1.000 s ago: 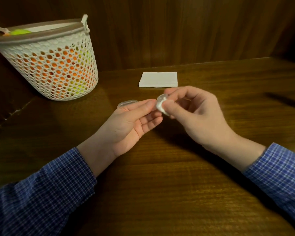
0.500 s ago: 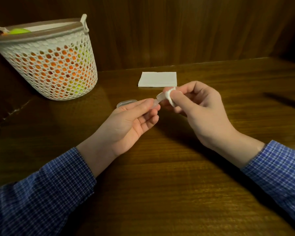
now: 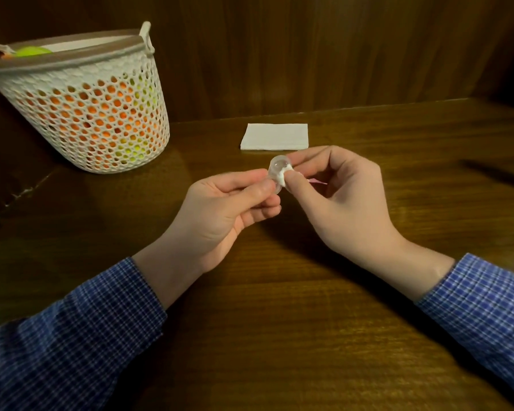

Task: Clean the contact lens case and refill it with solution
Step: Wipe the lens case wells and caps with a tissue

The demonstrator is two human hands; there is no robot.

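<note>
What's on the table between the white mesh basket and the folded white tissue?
Only bare dark wooden table between basket and tissue, per the head view.

Basket (image 3: 80, 114) contents blurred, left edge cropped

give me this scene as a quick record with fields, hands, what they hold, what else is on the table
left hand: pinches clear lens case
right hand: pinches white wad against the case
case: held above the table, between both hands
napkin: folded, flat on table, beyond the hands
basket: white mesh, far left, orange and yellow-green contents
solution bottle: not in view
</note>
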